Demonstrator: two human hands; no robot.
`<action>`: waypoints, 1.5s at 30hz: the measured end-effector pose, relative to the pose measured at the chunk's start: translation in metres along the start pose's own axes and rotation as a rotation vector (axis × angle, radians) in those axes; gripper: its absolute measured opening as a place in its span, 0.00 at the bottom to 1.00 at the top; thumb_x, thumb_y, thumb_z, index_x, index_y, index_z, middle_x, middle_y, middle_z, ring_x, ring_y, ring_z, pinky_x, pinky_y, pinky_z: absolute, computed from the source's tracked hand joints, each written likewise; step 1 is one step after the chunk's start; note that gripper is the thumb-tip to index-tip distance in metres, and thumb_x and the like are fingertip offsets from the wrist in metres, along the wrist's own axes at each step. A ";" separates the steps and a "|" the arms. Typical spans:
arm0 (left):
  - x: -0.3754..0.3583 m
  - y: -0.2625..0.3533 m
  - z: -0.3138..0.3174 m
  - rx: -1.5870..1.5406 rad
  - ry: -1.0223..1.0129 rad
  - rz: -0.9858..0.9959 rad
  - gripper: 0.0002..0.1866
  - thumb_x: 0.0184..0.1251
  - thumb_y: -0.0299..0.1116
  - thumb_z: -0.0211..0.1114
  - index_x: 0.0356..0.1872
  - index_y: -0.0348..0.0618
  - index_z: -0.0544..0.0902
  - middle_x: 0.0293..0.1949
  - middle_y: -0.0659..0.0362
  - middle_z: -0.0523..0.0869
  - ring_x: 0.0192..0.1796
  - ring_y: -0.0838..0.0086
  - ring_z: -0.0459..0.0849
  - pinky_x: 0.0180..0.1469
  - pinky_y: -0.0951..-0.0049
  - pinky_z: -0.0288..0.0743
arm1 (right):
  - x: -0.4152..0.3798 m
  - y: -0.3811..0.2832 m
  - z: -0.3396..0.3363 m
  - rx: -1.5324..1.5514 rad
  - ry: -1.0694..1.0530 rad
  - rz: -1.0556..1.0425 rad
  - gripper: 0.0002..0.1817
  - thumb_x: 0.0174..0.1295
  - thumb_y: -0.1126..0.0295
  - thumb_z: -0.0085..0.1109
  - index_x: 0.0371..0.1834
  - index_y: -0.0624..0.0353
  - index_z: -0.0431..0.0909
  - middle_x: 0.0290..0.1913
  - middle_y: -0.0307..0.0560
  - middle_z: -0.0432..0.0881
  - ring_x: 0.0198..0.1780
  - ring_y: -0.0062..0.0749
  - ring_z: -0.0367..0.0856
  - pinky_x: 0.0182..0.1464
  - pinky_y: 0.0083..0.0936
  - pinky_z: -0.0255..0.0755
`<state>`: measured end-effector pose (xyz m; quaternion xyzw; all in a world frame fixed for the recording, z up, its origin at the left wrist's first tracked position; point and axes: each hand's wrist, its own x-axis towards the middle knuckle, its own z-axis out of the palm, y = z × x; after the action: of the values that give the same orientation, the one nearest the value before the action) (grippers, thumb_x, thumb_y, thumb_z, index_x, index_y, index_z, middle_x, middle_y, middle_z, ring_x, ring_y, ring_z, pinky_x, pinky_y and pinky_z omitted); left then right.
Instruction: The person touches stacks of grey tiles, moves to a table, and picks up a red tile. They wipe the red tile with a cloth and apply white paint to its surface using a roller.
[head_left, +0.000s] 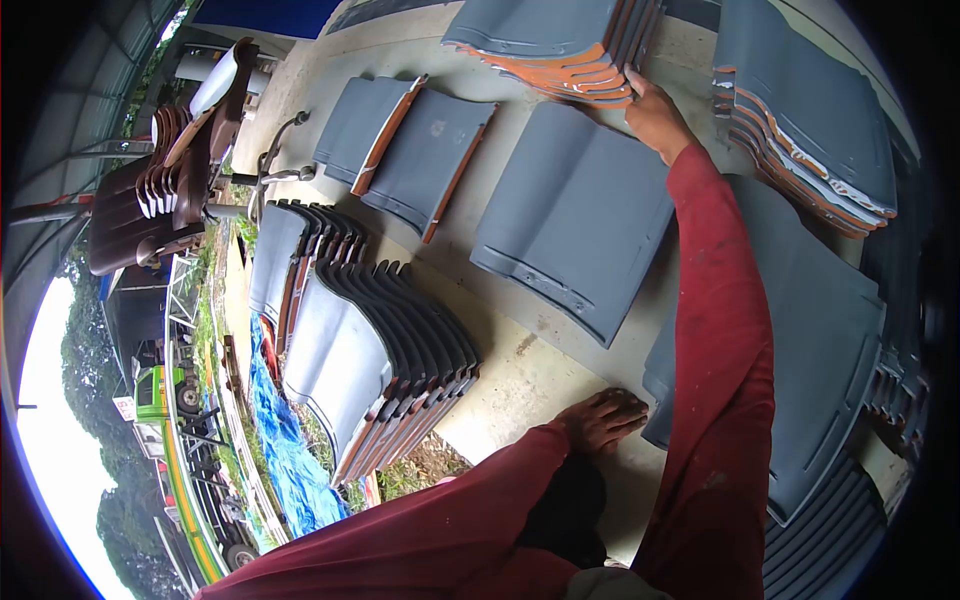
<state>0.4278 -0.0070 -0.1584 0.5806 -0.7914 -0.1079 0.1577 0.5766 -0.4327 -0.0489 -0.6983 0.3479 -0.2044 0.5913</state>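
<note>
My right hand [656,118] reaches far forward, its fingers closed at the corner of a stack of grey roof tiles [545,28] with orange, paint-streaked edges. My left hand [605,418] lies with fingers stretched out on the pale concrete surface [510,390], holding nothing. Its fingertips are close to the edge of a large grey roof tile [800,310], which my right sleeve partly covers. Between my two hands, a single grey roof tile [575,215] lies flat on the concrete.
Curved tiles stand in a tight row [350,360] at the left. Two more tiles [425,150] lie behind them. Another tile stack [805,110] is at the right. Beyond the concrete edge are a blue tarp [285,440], a brown seat [140,205] and a green truck [160,395].
</note>
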 end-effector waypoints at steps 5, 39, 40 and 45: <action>-0.001 -0.002 0.004 -0.023 0.049 0.018 0.21 0.65 0.47 0.63 0.54 0.47 0.85 0.69 0.57 0.79 0.72 0.58 0.74 0.76 0.49 0.69 | 0.004 0.005 0.003 -0.157 0.020 -0.044 0.42 0.61 0.80 0.46 0.85 0.60 0.59 0.80 0.61 0.68 0.80 0.48 0.67 0.78 0.29 0.62; 0.000 -0.002 0.003 0.059 0.046 0.037 0.17 0.62 0.51 0.65 0.37 0.49 0.91 0.53 0.60 0.85 0.64 0.57 0.77 0.71 0.46 0.73 | -0.001 -0.007 0.006 -0.278 0.166 -0.185 0.43 0.66 0.72 0.59 0.86 0.47 0.57 0.80 0.55 0.68 0.80 0.51 0.67 0.79 0.37 0.65; -0.003 -0.002 0.007 0.039 0.047 0.022 0.19 0.65 0.49 0.62 0.50 0.51 0.87 0.65 0.61 0.79 0.70 0.60 0.74 0.73 0.48 0.70 | -0.001 -0.007 0.004 -0.276 0.155 -0.195 0.43 0.66 0.72 0.59 0.86 0.47 0.57 0.79 0.55 0.68 0.79 0.52 0.68 0.79 0.37 0.66; -0.003 -0.002 0.003 -0.010 0.008 0.013 0.25 0.67 0.46 0.60 0.63 0.52 0.84 0.76 0.60 0.75 0.74 0.62 0.72 0.75 0.50 0.69 | -0.003 -0.007 0.015 -0.260 0.243 -0.285 0.44 0.63 0.75 0.60 0.85 0.48 0.59 0.74 0.55 0.74 0.77 0.54 0.69 0.76 0.40 0.68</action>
<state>0.4289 -0.0048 -0.1623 0.5749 -0.7941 -0.1088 0.1644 0.5866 -0.4203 -0.0453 -0.7809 0.3377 -0.3221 0.4152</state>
